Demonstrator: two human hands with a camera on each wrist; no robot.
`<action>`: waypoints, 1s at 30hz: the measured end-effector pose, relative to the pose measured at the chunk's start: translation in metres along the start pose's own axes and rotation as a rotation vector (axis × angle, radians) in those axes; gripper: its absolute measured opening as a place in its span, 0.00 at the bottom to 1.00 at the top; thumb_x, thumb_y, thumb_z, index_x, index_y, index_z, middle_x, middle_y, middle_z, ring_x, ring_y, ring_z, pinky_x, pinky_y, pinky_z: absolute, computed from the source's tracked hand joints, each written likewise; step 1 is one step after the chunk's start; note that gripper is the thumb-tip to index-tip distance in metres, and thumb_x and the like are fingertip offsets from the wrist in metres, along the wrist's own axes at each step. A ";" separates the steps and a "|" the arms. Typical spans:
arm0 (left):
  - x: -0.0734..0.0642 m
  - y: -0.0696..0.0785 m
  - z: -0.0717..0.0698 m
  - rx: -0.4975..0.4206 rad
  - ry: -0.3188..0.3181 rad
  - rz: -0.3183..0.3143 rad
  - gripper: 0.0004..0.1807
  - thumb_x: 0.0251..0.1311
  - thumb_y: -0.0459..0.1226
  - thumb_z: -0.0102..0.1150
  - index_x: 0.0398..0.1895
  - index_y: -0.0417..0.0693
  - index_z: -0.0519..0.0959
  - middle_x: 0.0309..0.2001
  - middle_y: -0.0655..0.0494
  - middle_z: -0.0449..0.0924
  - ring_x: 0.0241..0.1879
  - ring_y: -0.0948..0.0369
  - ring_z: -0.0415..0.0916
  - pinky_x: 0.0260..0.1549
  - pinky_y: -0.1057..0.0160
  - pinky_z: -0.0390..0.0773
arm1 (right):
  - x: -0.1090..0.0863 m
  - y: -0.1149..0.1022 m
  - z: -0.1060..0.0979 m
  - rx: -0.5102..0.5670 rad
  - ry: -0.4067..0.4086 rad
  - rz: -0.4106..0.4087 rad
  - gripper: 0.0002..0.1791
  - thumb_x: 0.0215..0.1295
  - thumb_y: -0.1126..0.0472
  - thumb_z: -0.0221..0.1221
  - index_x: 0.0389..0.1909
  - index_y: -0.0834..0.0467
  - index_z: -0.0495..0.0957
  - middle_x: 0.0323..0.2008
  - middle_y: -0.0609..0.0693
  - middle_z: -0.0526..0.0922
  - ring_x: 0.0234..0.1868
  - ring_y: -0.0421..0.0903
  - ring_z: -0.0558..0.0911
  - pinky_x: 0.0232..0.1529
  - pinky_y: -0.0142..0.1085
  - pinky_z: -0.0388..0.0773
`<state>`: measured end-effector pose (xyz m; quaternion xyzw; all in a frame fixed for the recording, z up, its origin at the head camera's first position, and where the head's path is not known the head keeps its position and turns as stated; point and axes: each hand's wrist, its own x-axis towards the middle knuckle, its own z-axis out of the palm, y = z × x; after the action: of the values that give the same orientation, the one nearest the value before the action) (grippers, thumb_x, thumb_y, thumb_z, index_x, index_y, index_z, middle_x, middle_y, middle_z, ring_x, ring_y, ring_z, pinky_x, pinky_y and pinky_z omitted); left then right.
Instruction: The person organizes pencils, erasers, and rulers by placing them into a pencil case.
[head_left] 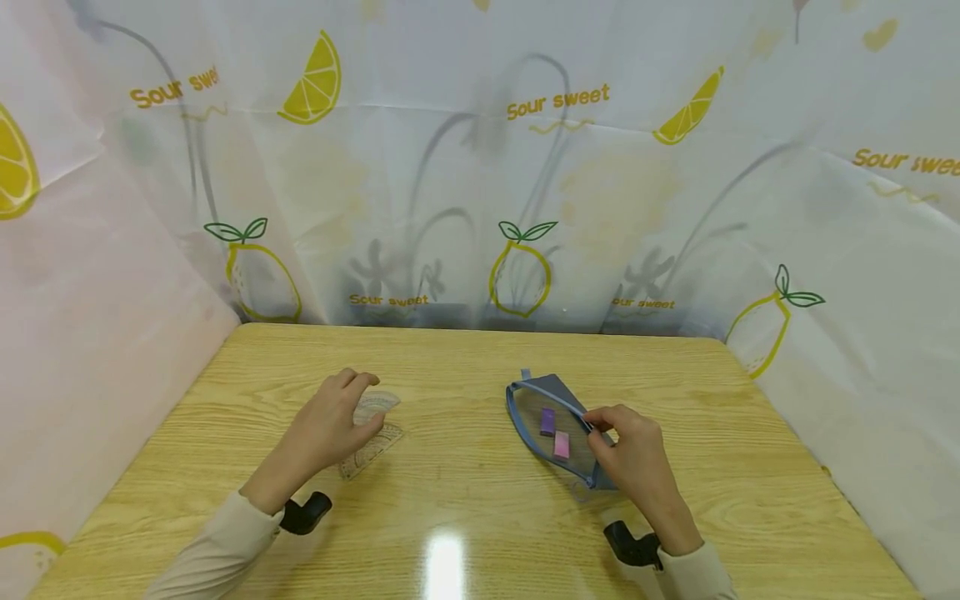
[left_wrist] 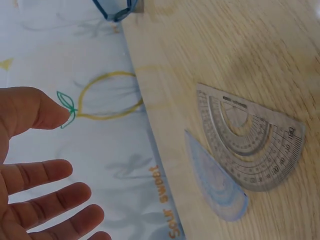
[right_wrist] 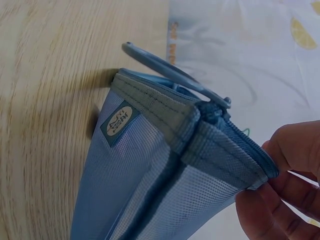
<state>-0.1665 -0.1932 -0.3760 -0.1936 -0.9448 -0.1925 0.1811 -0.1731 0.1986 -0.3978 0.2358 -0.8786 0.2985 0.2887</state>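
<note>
My left hand (head_left: 326, 425) hovers over the table with its fingers spread and nothing in them. Below it lie two clear half-round protractors, one with dark markings (left_wrist: 252, 142) and a bluish one (left_wrist: 217, 185) right at its curved edge. My right hand (head_left: 637, 450) pinches the zipped rim of a blue mesh zipper pouch (right_wrist: 150, 155) between thumb and fingers. The pouch's mouth gapes, showing a purple block (head_left: 548, 422) and a pink block (head_left: 561, 445) inside. A round ring pull (right_wrist: 170, 74) hangs at the zip's end.
The wooden table (head_left: 465, 433) carries these things, with the pouch right of the middle and the protractors to the left. A white sheet with lemon prints (head_left: 450, 167) rises behind the table and along both sides.
</note>
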 end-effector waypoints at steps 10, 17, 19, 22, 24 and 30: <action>-0.002 -0.025 0.007 -0.081 -0.056 -0.099 0.18 0.58 0.35 0.65 0.48 0.33 0.76 0.42 0.39 0.74 0.36 0.48 0.73 0.32 0.49 0.75 | 0.001 -0.001 0.000 -0.004 -0.005 -0.002 0.14 0.46 0.81 0.65 0.32 0.62 0.84 0.30 0.53 0.83 0.28 0.45 0.81 0.16 0.29 0.64; -0.001 -0.033 0.013 -0.065 -0.104 -0.136 0.18 0.60 0.37 0.62 0.50 0.34 0.76 0.46 0.36 0.73 0.44 0.41 0.71 0.36 0.43 0.74 | 0.000 -0.001 0.000 -0.021 -0.009 -0.006 0.14 0.46 0.80 0.65 0.32 0.61 0.84 0.30 0.53 0.83 0.28 0.44 0.81 0.18 0.30 0.67; 0.000 -0.033 0.014 -0.050 -0.118 -0.143 0.18 0.61 0.38 0.61 0.50 0.35 0.76 0.48 0.36 0.72 0.46 0.39 0.70 0.36 0.43 0.73 | 0.000 -0.001 0.000 -0.023 -0.011 -0.004 0.14 0.46 0.80 0.66 0.32 0.61 0.84 0.30 0.53 0.83 0.28 0.44 0.81 0.18 0.29 0.67; 0.001 -0.035 0.016 -0.032 -0.134 -0.152 0.19 0.60 0.38 0.60 0.51 0.37 0.76 0.49 0.37 0.71 0.48 0.38 0.68 0.33 0.45 0.73 | 0.000 -0.001 0.000 -0.019 -0.014 0.001 0.14 0.46 0.81 0.66 0.32 0.62 0.84 0.29 0.53 0.83 0.28 0.44 0.81 0.17 0.29 0.65; 0.002 -0.037 0.019 -0.024 -0.139 -0.153 0.19 0.60 0.38 0.60 0.52 0.37 0.75 0.49 0.37 0.71 0.47 0.38 0.68 0.30 0.47 0.73 | 0.000 -0.002 0.000 -0.017 -0.015 0.003 0.14 0.46 0.81 0.66 0.32 0.62 0.84 0.30 0.53 0.83 0.28 0.45 0.81 0.16 0.29 0.64; 0.006 -0.044 0.028 -0.012 -0.138 -0.140 0.22 0.58 0.38 0.61 0.54 0.36 0.74 0.49 0.36 0.70 0.45 0.38 0.67 0.30 0.47 0.72 | 0.000 -0.001 0.001 -0.014 -0.011 -0.002 0.14 0.45 0.81 0.66 0.32 0.63 0.84 0.29 0.53 0.83 0.28 0.45 0.81 0.14 0.28 0.62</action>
<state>-0.1984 -0.2166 -0.4100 -0.1410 -0.9651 -0.1964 0.1007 -0.1728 0.1971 -0.3976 0.2362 -0.8821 0.2909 0.2855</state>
